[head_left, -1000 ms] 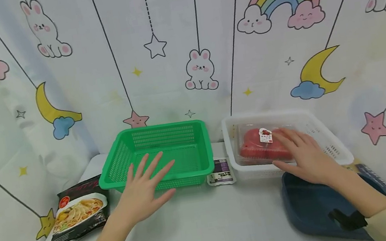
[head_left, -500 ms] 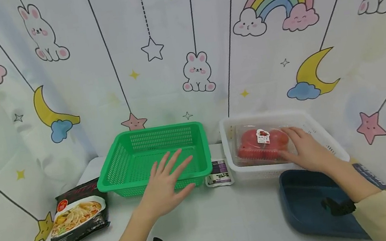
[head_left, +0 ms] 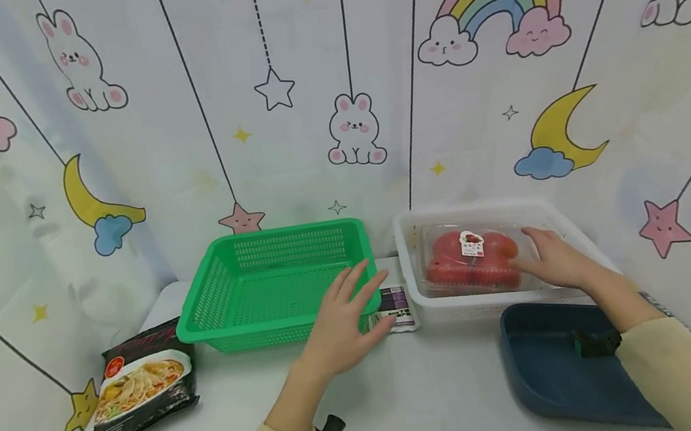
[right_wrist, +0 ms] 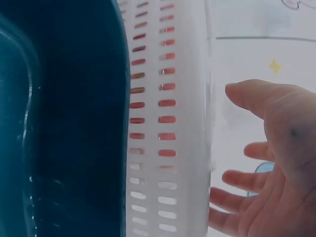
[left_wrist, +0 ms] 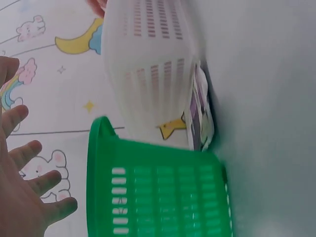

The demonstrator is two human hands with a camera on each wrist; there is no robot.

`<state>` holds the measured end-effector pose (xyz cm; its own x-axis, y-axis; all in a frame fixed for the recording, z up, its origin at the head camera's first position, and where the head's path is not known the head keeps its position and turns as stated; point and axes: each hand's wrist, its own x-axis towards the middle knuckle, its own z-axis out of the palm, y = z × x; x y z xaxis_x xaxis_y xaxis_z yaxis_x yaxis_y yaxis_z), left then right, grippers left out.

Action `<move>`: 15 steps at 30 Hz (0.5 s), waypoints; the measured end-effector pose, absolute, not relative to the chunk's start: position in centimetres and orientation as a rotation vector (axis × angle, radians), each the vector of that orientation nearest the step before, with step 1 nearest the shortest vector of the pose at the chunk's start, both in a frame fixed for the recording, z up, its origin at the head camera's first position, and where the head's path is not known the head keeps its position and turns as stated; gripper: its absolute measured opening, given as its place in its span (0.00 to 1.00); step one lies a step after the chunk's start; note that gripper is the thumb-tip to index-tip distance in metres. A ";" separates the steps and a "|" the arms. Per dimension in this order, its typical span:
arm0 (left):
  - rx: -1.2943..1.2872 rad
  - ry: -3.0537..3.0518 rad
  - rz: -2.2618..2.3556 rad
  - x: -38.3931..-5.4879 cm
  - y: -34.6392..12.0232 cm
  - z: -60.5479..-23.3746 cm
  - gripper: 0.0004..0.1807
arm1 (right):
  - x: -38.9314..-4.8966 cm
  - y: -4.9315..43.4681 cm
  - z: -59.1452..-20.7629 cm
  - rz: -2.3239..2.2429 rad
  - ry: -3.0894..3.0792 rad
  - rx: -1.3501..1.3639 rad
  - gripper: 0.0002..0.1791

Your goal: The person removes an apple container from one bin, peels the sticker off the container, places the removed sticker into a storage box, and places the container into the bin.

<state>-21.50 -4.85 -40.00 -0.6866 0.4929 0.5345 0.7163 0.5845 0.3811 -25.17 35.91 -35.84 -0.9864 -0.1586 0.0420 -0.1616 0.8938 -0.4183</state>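
Observation:
My left hand (head_left: 338,330), fingers spread and holding nothing, hovers before the right front corner of an empty green plastic basket (head_left: 229,333). The left wrist view shows its fingers (left_wrist: 30,150) apart from the basket wall. A clear box of red tomatoes (head_left: 449,271) with a white label lies in a white plastic basket (head_left: 458,308). At the box's right end is my right hand (head_left: 564,264), thumb and fingers parted; whether it touches the lid cannot be told. In the right wrist view its fingers (right_wrist: 247,180) are loosely bent above the white rim.
A black noodle packet (head_left: 140,384) lies left of the green basket. Between the two baskets lies a small purple-and-white packet (head_left: 402,311). A dark blue tray (head_left: 562,391) stands at the right front, partly under my right forearm. A printed curtain (head_left: 308,140) hangs behind.
My left hand has moved right, from over the green basket to its right front corner. My right hand has shifted off the top of the tomato box towards its right end.

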 end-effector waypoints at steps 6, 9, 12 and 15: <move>-1.004 -2.405 -0.961 -21.7 -2.2 -40.0 0.35 | -26.2 36.8 -35.8 0.730 -3.111 0.145 0.51; -1.012 -2.384 -1.024 -21.7 -1.1 -39.9 0.34 | -26.6 37.4 -35.9 0.777 -3.144 0.089 0.52; -1.007 -2.382 -1.089 -21.5 0.0 -39.9 0.34 | -27.1 37.9 -36.1 0.863 -3.176 0.032 0.53; -1.003 -2.399 -1.130 -21.3 0.9 -40.0 0.33 | -27.3 38.2 -36.1 0.956 -3.206 -0.034 0.55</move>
<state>-21.33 0.87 -39.98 -0.7091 0.4644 0.5305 0.7048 0.4453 0.5522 -27.32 38.20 -36.14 -0.9790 -0.0387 -0.2003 0.0773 0.8381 -0.5400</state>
